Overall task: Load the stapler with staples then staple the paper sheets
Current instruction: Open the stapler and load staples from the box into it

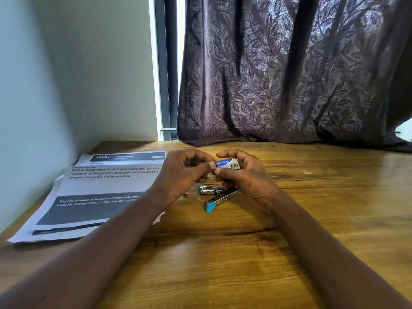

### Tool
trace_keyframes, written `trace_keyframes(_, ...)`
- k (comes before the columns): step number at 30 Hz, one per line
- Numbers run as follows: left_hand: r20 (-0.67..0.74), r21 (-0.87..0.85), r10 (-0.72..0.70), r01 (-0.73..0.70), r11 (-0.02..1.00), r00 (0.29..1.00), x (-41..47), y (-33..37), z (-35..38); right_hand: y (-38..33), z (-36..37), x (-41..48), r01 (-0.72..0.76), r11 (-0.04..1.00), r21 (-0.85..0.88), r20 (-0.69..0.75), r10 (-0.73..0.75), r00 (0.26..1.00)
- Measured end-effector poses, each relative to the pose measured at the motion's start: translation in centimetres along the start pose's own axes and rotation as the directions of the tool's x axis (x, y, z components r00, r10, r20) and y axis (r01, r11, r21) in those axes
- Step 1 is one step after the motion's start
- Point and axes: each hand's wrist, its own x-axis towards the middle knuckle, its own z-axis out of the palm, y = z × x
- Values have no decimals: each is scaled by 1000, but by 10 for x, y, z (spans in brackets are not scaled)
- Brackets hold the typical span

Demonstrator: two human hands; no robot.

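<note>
A stack of printed paper sheets (107, 188) lies flat on a wooden table (223, 253), well to the left of the person's fingers, its near right corner hidden under the left forearm. The left hand (180, 175) is raised above the table with its fingers curled, and its thumb and forefinger pinch the left end of a small blue and white staple box (227, 163). A small white piece shows just under that thumb; what it is cannot be told. The right hand (247, 177) meets the left, its fingers curled round the right side of the staple box and its thumb pressed under it, so the box sits between both sets of fingertips, off the table. Just below the fingers, nearer the person, the stapler (217, 195) lies on the table, swung open into two metal arms with blue tips, touched by neither hand. Behind the fingers, a dark leaf-patterned curtain (289, 70) hangs down to the table's far edge.
</note>
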Motion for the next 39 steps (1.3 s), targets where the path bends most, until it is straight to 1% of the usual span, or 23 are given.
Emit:
trace_keyframes(3,8,-37,-23,24,999,1000,0,0,0,2,0,0,-12,999,49,10,12,1000)
trace_keyframes(7,40,-172,-120,125,977,992,0,1,-2,1,0,1,-33,996,83,6,32,999)
trace_keyframes(9,67,-194,-139,150,970,988,0,1,-3,1,-1,2,-36,995,92,7,36,999)
trace_keyframes(12,85,-155,-110,123,980,990,0,1,-3,3,-1,2,-26,997,76,5,26,1000)
trace_keyframes(16,72,-32,-53,56,998,996,1,0,-1,4,-1,3,-14,999,36,4,14,1000)
trace_keyframes(19,77,-60,-82,86,994,994,1,0,-3,3,-2,2,1,1000,12,9,-2,1000)
trace_keyframes(21,84,-48,-82,86,995,993,0,1,-3,3,-2,2,17,1000,-25,11,-17,1000)
trace_keyframes(24,78,17,-42,41,999,996,-1,0,-4,2,-1,0,51,994,-99,16,-50,999)
trace_keyframes(27,82,103,14,-22,994,996,1,1,-5,0,-2,-3,93,989,-116,23,-91,996)
trace_keyframes(29,81,127,41,-51,991,996,2,0,-5,-1,-2,-4,106,986,-125,20,-104,994)
trace_keyframes(33,107,100,43,-53,994,993,0,1,-4,0,-2,-4,88,984,-153,6,-88,996)
trace_keyframes(39,140,0,-46,46,999,989,-2,4,-4,1,-2,-2,38,989,-145,2,-38,999)
